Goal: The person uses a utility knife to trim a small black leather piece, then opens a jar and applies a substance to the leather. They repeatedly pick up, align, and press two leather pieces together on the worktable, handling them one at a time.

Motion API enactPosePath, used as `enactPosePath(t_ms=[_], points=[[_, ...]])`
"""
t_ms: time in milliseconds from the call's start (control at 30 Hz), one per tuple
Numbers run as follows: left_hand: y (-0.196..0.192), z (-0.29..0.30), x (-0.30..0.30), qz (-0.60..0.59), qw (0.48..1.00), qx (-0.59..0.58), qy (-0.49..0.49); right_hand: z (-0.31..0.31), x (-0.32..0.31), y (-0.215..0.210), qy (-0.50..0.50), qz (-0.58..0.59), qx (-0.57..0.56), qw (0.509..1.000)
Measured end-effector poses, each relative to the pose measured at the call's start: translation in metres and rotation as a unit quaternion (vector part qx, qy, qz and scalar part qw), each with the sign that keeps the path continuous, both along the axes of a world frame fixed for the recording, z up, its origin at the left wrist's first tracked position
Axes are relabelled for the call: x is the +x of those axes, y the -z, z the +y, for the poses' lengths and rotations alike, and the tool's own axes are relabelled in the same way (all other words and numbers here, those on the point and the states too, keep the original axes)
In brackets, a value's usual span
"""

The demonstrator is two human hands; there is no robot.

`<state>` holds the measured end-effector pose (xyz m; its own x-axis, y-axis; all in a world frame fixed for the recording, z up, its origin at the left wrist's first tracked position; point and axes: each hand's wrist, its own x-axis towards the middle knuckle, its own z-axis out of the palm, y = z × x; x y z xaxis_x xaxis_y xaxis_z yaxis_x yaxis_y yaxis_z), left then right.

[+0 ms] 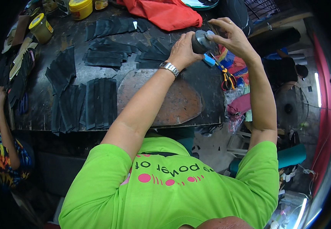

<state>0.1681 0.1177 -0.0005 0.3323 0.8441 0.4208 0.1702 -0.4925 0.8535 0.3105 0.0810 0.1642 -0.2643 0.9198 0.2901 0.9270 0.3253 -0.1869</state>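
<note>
A dark worktable (214,103) (top scuffed) stands above a grey floor (211,148). At the right: a fan (289,108), a lit tube lamp (318,89) and a red strip (327,103).

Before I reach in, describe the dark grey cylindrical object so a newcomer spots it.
Across the dark worktable, find the bright red cloth. Just nearer, the bare left hand grips the dark grey cylindrical object, set apart from the orange-handled scissors by its paler round knob.
</note>
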Motion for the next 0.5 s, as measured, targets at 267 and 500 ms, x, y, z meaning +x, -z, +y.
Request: enactPosePath(t_ms=[267, 500], points=[[0.0, -0.001, 0.001, 0.003, 1.0, 0.008, -0.003, 0.007, -0.01, 0.017, 0.159, -0.17, 0.003, 0.973], [0.0, 0.001, -0.001, 0.025, 1.0, -0.007, 0.015, -0.003, 0.009, 0.002, -0.012, 0.015, -0.113, 0.993]])
